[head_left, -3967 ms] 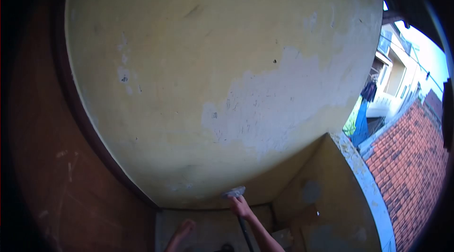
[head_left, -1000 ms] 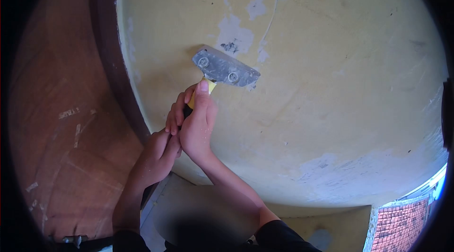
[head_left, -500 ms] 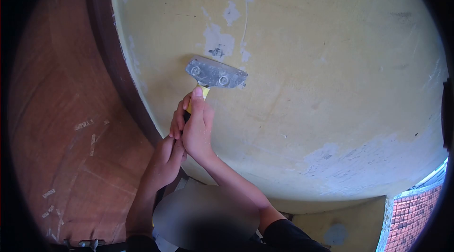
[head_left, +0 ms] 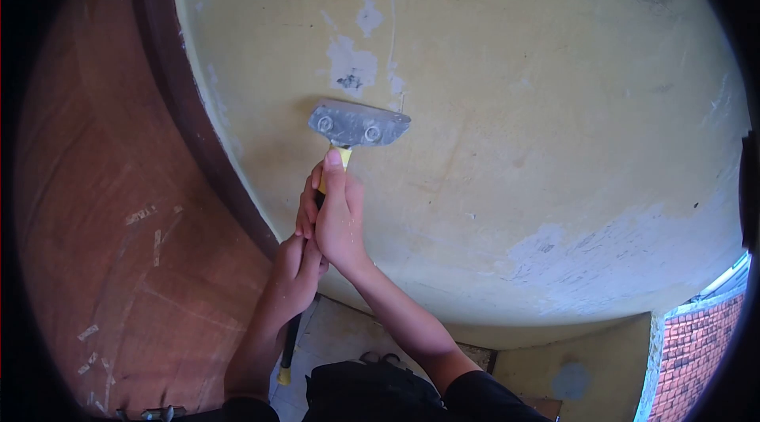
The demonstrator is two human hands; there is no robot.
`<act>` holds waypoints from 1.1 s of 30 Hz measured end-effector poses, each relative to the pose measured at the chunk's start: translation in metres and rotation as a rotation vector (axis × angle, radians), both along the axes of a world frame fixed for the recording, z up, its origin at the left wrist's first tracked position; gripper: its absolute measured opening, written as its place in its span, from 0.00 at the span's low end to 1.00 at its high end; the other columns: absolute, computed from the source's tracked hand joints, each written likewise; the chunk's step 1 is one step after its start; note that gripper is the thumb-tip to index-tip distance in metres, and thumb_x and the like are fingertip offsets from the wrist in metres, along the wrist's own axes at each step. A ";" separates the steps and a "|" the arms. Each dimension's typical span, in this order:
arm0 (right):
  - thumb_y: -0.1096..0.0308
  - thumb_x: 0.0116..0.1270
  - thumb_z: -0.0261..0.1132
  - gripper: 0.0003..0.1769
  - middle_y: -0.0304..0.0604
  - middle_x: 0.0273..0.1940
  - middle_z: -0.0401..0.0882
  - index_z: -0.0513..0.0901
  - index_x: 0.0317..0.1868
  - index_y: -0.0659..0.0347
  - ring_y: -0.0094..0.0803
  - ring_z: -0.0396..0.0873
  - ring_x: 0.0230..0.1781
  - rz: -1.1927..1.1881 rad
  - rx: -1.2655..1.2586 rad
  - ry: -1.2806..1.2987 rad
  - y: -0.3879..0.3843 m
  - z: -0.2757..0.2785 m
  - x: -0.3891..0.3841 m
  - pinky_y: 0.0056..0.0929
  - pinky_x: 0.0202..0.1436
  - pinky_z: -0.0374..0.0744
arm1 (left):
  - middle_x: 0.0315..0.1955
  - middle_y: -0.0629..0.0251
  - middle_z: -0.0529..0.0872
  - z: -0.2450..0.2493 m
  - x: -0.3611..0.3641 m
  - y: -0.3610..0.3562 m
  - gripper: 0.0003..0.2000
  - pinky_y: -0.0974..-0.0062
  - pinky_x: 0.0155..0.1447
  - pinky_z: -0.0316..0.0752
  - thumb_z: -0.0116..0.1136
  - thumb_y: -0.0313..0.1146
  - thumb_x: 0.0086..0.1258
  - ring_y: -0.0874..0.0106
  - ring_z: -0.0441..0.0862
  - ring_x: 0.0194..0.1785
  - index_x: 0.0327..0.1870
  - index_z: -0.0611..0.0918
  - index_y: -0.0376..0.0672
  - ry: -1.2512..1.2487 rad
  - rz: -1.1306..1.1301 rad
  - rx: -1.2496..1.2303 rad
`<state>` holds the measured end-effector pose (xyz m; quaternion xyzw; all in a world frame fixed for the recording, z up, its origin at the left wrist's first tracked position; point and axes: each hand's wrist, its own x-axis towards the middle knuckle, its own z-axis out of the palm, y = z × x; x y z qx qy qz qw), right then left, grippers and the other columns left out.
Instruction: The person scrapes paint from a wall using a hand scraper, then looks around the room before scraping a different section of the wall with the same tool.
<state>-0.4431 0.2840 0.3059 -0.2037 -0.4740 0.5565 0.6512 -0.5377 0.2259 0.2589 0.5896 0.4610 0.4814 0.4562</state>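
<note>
A wide metal scraper blade [head_left: 359, 123] with two round bolts lies against the yellowish wall [head_left: 491, 145], just below a pale patch of peeled paint [head_left: 352, 62]. Its yellow and black handle [head_left: 286, 355] runs down between my forearms, with the yellow end showing low down. My right hand [head_left: 339, 220] is closed round the upper handle, thumb extended along it near the blade. Just below and to the left, my left hand [head_left: 297, 268] is wrapped round the handle, its fingers partly hidden behind my right hand.
A reddish-brown wooden panel [head_left: 87, 208] with bits of tape and a dark frame [head_left: 190, 121] stand at the left. Another peeled patch [head_left: 594, 264] is at the lower right of the wall. Red bricks [head_left: 697, 355] show beyond the wall's edge. Pale floor [head_left: 336, 335] appears below.
The blade has turned slightly and sits lower relative to the peeled patches. Both hands have shifted slightly down with it. The handle's lower end and the floor have come into view.
</note>
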 end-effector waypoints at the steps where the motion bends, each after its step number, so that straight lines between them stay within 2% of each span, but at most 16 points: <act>1: 0.46 0.81 0.40 0.27 0.35 0.12 0.59 0.64 0.31 0.59 0.22 0.59 0.06 0.006 -0.002 -0.007 -0.001 -0.002 0.002 0.23 0.12 0.66 | 0.22 0.75 0.67 -0.002 0.004 -0.002 0.17 0.84 0.23 0.56 0.42 0.48 0.81 0.85 0.61 0.20 0.40 0.70 0.41 -0.020 0.005 -0.006; 2: 0.46 0.81 0.40 0.27 0.35 0.12 0.59 0.64 0.31 0.59 0.21 0.59 0.07 0.012 -0.006 -0.014 -0.001 -0.004 0.004 0.23 0.12 0.66 | 0.22 0.75 0.67 -0.003 0.007 -0.002 0.17 0.84 0.23 0.55 0.42 0.48 0.81 0.86 0.61 0.20 0.40 0.70 0.41 -0.040 0.010 -0.013; 4: 0.47 0.81 0.40 0.26 0.35 0.12 0.59 0.64 0.31 0.59 0.21 0.59 0.07 0.015 -0.002 -0.012 -0.001 -0.005 0.006 0.23 0.12 0.66 | 0.20 0.74 0.67 -0.001 0.010 -0.004 0.15 0.81 0.25 0.56 0.40 0.42 0.82 0.84 0.62 0.22 0.37 0.69 0.39 0.145 0.035 0.124; 6: 0.47 0.81 0.40 0.26 0.35 0.12 0.59 0.63 0.31 0.59 0.21 0.60 0.07 0.022 0.003 -0.012 0.000 -0.006 0.004 0.23 0.12 0.66 | 0.20 0.75 0.67 -0.002 0.010 -0.004 0.15 0.81 0.25 0.56 0.40 0.42 0.82 0.84 0.62 0.22 0.38 0.69 0.39 0.127 0.040 0.113; 8: 0.48 0.81 0.40 0.25 0.35 0.12 0.60 0.63 0.31 0.59 0.21 0.60 0.07 0.031 -0.006 -0.004 0.000 -0.009 0.003 0.23 0.12 0.66 | 0.21 0.76 0.67 -0.006 0.008 -0.004 0.18 0.85 0.21 0.53 0.42 0.49 0.81 0.86 0.60 0.20 0.46 0.70 0.41 -0.083 0.022 -0.064; 11: 0.52 0.82 0.43 0.27 0.34 0.10 0.62 0.65 0.23 0.59 0.20 0.62 0.07 0.028 -0.027 0.053 0.000 -0.008 0.002 0.20 0.11 0.65 | 0.22 0.76 0.67 -0.001 0.006 -0.004 0.18 0.85 0.21 0.53 0.42 0.50 0.81 0.86 0.60 0.20 0.47 0.70 0.41 -0.034 0.009 -0.079; 14: 0.53 0.82 0.43 0.28 0.34 0.10 0.62 0.65 0.21 0.58 0.20 0.63 0.07 0.046 -0.026 0.075 0.003 -0.008 0.001 0.20 0.11 0.66 | 0.22 0.76 0.66 0.005 0.006 -0.003 0.18 0.85 0.21 0.53 0.42 0.50 0.81 0.86 0.60 0.20 0.47 0.70 0.42 -0.040 0.005 -0.077; 17: 0.49 0.82 0.40 0.25 0.35 0.12 0.60 0.64 0.31 0.59 0.21 0.61 0.07 0.065 0.006 0.005 0.007 -0.004 0.003 0.23 0.12 0.66 | 0.22 0.76 0.65 0.011 0.010 -0.003 0.18 0.85 0.22 0.53 0.43 0.51 0.80 0.86 0.60 0.20 0.45 0.70 0.42 -0.069 0.013 -0.076; 20: 0.48 0.81 0.41 0.25 0.35 0.12 0.60 0.64 0.31 0.59 0.21 0.60 0.06 0.055 0.045 -0.003 0.010 0.010 0.006 0.23 0.11 0.66 | 0.21 0.76 0.65 0.016 0.013 0.004 0.18 0.86 0.21 0.53 0.44 0.51 0.80 0.87 0.60 0.20 0.44 0.69 0.43 -0.081 0.039 0.006; 23: 0.54 0.82 0.43 0.28 0.33 0.10 0.61 0.64 0.21 0.58 0.19 0.62 0.07 0.045 0.032 0.079 0.009 0.031 0.006 0.20 0.11 0.63 | 0.21 0.76 0.66 0.030 0.011 0.007 0.18 0.86 0.21 0.53 0.44 0.52 0.80 0.87 0.60 0.19 0.46 0.69 0.43 -0.084 0.054 -0.054; 29: 0.53 0.82 0.44 0.26 0.33 0.11 0.61 0.65 0.24 0.59 0.18 0.62 0.07 0.066 -0.004 0.098 0.002 0.034 0.005 0.20 0.11 0.63 | 0.20 0.76 0.66 0.031 0.010 0.002 0.20 0.85 0.20 0.53 0.44 0.53 0.79 0.86 0.61 0.18 0.51 0.70 0.44 -0.127 0.032 -0.085; 33: 0.53 0.81 0.44 0.25 0.33 0.11 0.62 0.66 0.27 0.60 0.19 0.62 0.07 0.071 -0.052 0.079 -0.004 0.008 0.007 0.20 0.11 0.64 | 0.19 0.76 0.65 0.014 0.016 -0.005 0.19 0.85 0.20 0.52 0.43 0.53 0.80 0.86 0.60 0.17 0.47 0.71 0.43 -0.045 0.037 -0.038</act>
